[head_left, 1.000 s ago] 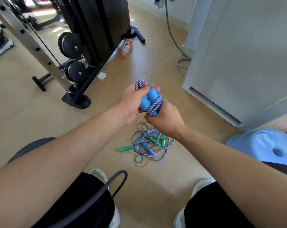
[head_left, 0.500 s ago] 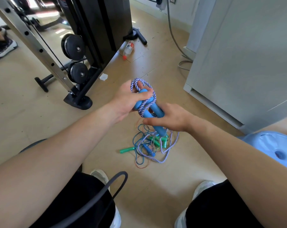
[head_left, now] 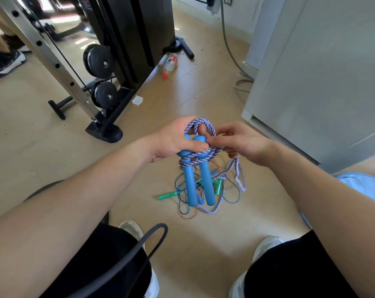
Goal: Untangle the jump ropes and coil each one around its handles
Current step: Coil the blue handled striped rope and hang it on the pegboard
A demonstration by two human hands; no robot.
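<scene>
Between both hands, mid-air over floor: blue handles [head_left: 198,179], pr, side by side, w/ purple-white rope [head_left: 200,157] wound near top. Left hand [head_left: 178,139] clamps handle heads; right hand [head_left: 242,143] pinches rope strand. Rope likely soft, light, limp; handles rigid, best hold. Below: tangled pile [head_left: 203,190], green handle [head_left: 167,195].

A pale wooden floor [head_left: 42,147] carries a black weight machine [head_left: 126,39] at the back left, a white cabinet [head_left: 311,72] on the right (grey cable [head_left: 227,39] beside it) and a fallen plastic bottle [head_left: 170,63].
</scene>
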